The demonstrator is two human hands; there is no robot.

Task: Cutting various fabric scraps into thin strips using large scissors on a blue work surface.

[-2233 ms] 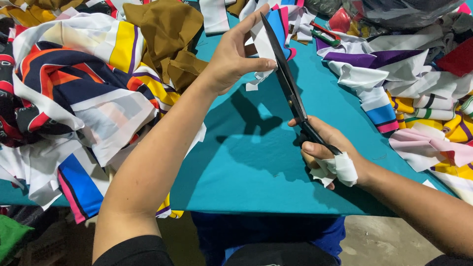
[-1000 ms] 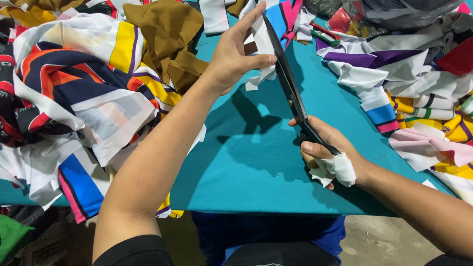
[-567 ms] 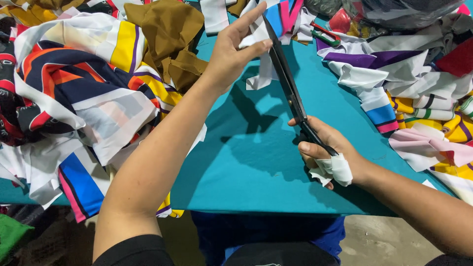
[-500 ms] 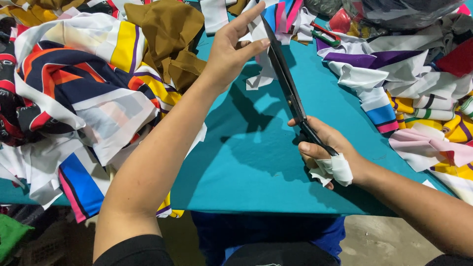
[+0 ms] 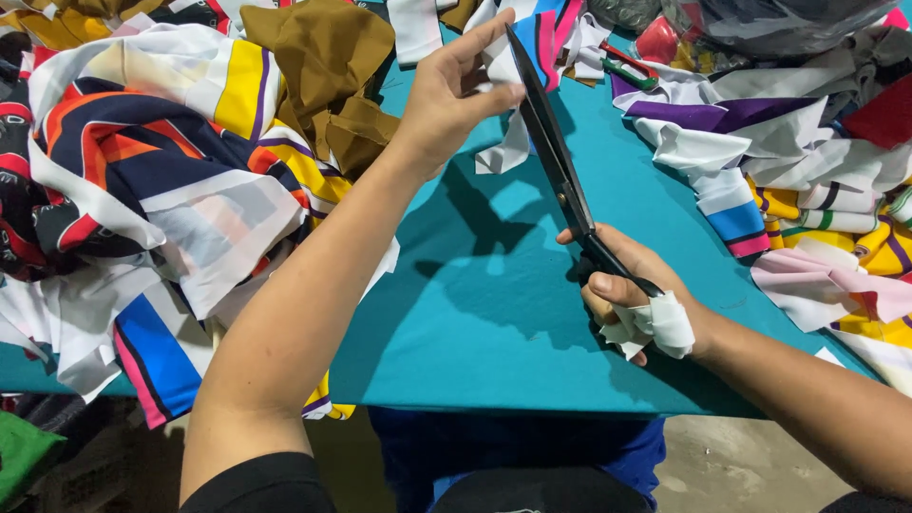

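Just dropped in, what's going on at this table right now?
A person is cutting fabric over a teal cloth-covered table. The left hand pinches a white, blue and pink fabric strip up off the table, while the right hand, with white cloth wrapped round it, works long black scissors whose blades meet the strip. Piles of multicoloured fabric scraps lie on both sides.

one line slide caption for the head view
Left hand holds a fabric strip against black scissors gripped by right hand.
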